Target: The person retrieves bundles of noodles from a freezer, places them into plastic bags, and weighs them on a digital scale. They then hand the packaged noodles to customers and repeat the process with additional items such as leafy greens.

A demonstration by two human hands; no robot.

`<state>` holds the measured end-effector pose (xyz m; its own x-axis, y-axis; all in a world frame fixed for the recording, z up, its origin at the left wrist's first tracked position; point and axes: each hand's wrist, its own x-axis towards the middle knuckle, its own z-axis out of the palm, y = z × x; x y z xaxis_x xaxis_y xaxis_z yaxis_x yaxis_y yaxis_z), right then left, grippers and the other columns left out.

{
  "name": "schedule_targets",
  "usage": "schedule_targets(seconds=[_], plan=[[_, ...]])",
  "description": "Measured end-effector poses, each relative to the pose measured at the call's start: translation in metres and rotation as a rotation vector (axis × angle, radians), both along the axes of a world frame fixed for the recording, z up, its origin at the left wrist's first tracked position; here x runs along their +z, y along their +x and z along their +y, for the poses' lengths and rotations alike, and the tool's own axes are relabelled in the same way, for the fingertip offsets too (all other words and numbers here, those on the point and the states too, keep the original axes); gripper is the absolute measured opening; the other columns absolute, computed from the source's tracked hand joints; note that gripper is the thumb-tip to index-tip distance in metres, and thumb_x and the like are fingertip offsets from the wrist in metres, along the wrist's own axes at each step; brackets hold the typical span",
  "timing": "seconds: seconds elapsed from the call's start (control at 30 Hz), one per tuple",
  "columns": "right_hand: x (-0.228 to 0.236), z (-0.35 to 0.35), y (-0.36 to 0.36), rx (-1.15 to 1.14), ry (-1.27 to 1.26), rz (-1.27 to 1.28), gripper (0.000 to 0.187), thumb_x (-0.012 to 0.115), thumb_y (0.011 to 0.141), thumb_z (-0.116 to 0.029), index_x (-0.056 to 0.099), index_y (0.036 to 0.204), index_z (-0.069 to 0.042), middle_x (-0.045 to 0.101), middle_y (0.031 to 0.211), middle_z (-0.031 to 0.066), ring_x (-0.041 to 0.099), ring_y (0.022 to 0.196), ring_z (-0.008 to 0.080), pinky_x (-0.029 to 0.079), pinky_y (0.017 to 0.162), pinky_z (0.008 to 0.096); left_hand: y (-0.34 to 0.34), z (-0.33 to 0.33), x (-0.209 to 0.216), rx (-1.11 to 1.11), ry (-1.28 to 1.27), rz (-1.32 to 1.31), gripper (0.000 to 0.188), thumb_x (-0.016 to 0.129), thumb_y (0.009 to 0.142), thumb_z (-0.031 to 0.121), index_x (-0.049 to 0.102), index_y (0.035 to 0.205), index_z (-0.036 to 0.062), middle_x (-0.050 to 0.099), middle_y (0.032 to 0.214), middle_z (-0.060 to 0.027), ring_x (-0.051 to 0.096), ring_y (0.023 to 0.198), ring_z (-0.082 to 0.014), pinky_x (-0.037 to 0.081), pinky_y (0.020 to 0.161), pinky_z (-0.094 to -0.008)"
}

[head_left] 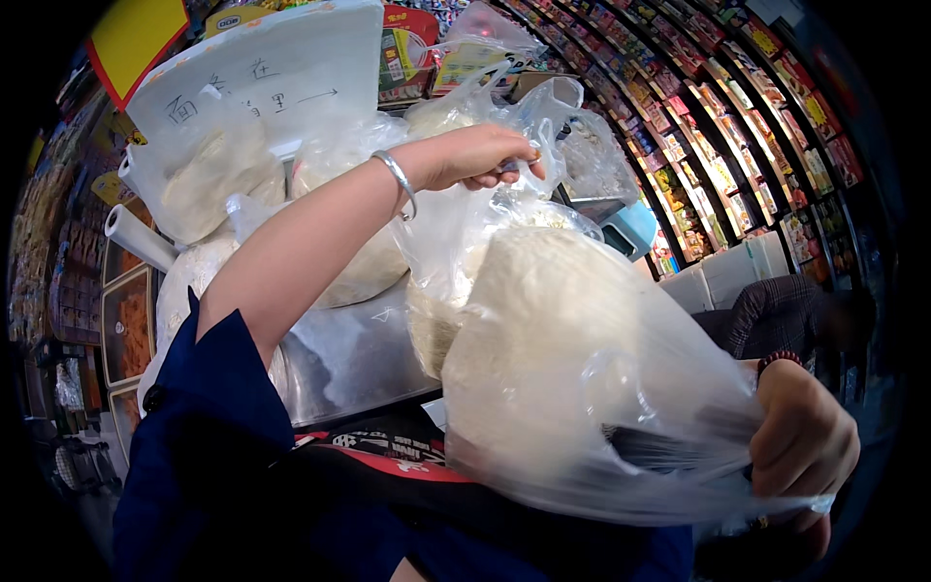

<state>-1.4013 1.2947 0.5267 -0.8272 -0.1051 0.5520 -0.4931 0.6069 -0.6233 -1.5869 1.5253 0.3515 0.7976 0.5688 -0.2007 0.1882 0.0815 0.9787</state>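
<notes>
My left hand [485,158], with a silver bangle at the wrist, reaches across the stacked bags. Its fingers are closed on the gathered top of a clear plastic bag [548,145]. Close in front of me, a large clear plastic bag [543,320] bulges with pale, cream-coloured contents that I cannot make out. Another person's hand [807,432], wearing a red bead bracelet below a dark plaid sleeve [776,308], grips this bag's stretched end on the right. My right hand is not in view.
A metal tray or counter top [354,354] lies under several more bags of pale food [223,179]. A white foam board with handwriting [257,82] leans behind them. Packed shelves [698,126] rise at the right; a plastic roll [139,236] and bins of brown food [129,330] stand left.
</notes>
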Motion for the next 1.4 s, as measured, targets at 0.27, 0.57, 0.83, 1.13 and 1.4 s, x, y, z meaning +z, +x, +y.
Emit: schedule_targets(seconds=[0.27, 0.57, 0.83, 1.13, 1.4], plan=[[-0.038, 0.056, -0.102, 0.502, -0.022, 0.114, 0.038, 0.060, 0.090, -0.019, 0.057, 0.059, 0.002, 0.059, 0.060, 0.0166, 0.056, 0.050, 0.0220, 0.037, 0.043, 0.0293, -0.120, -0.025, -0.037, 0.130, 0.133, -0.029, 0.026, 0.050, 0.093, 0.023, 0.068, 0.108, 0.0107, 0.039, 0.062, 0.0055, 0.033, 0.054, -0.0049, 0.030, 0.050, -0.0215], [-0.127, 0.162, -0.210, 0.587, -0.401, 0.457, 0.056, 0.053, 0.096, -0.038, 0.041, 0.051, -0.007, 0.039, 0.048, 0.0017, 0.037, 0.036, 0.0148, 0.019, 0.034, 0.0279, -0.290, -0.183, -0.166, 0.958, -0.237, -0.257, 0.040, 0.051, 0.089, 0.012, 0.057, 0.128, 0.0068, 0.050, 0.074, 0.0040, 0.045, 0.065, -0.0051, 0.037, 0.059, -0.0192], [-0.198, 0.192, -0.295, 0.212, -0.699, 0.524, 0.064, 0.024, 0.103, -0.048, 0.021, 0.046, -0.018, 0.022, 0.037, -0.0055, 0.016, 0.031, 0.0118, 0.011, 0.035, 0.0300, -0.243, -0.303, -0.226, 1.598, -0.564, -0.516, 0.013, 0.048, 0.093, 0.012, 0.052, 0.104, 0.0065, 0.052, 0.074, -0.0003, 0.048, 0.063, -0.0100, 0.039, 0.060, -0.0227], [-0.205, 0.193, -0.311, -0.327, -1.225, 0.582, 0.057, 0.029, 0.101, -0.043, 0.021, 0.051, -0.018, 0.017, 0.048, -0.0044, 0.012, 0.048, 0.0123, 0.015, 0.049, 0.0295, -0.269, -0.298, -0.202, 1.258, -0.042, -0.231, 0.018, 0.051, 0.090, 0.005, 0.050, 0.108, 0.0032, 0.056, 0.092, -0.0041, 0.057, 0.093, -0.0144, 0.046, 0.085, -0.0316], [-0.179, 0.196, -0.345, -0.582, -1.116, 0.824, 0.028, 0.029, 0.096, -0.020, 0.026, 0.069, -0.012, 0.020, 0.053, -0.0007, 0.018, 0.046, 0.0123, 0.017, 0.045, 0.0281, -0.223, -0.279, -0.206, 0.733, 0.158, -0.055, 0.028, 0.048, 0.097, 0.020, 0.059, 0.112, -0.0012, 0.063, 0.108, -0.0180, 0.060, 0.100, -0.0292, 0.044, 0.091, -0.0363]])
